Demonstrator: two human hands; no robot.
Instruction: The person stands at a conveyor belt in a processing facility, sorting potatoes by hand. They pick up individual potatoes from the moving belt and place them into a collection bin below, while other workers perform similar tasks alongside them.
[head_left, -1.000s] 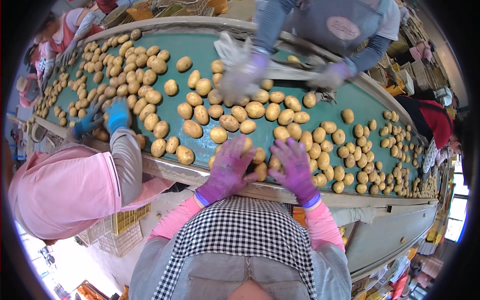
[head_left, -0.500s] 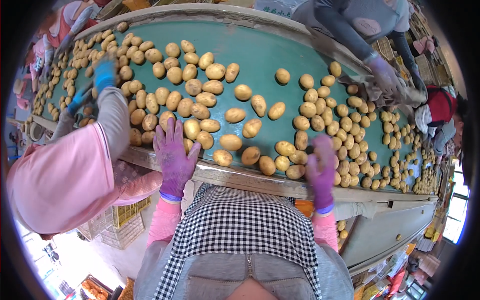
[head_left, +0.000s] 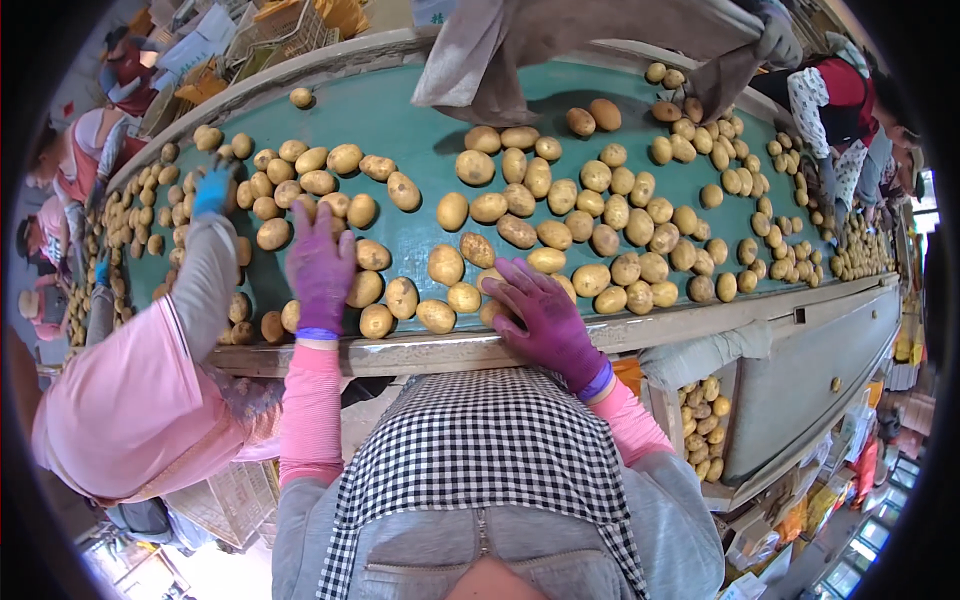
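Note:
Many potatoes lie spread over the green conveyor belt. My left hand, in a purple glove, reaches flat over potatoes at left of centre, fingers stretched and slightly apart. My right hand, also purple-gloved, rests on potatoes by the near rail, fingers apart and bent a little, the thumb low beside a potato. I see no potato gripped in either hand, though their palms are hidden.
A co-worker in pink works at my left with a blue-gloved hand. Across the belt, a gloved hand holds a grey cloth. Other workers line both sides. A bin of potatoes sits below the rail at right.
My left hand has reached farther up the belt; my right hand has moved left and down onto potatoes. The potatoes have shifted, and the co-worker's grey cloth is raised over the belt's far side.

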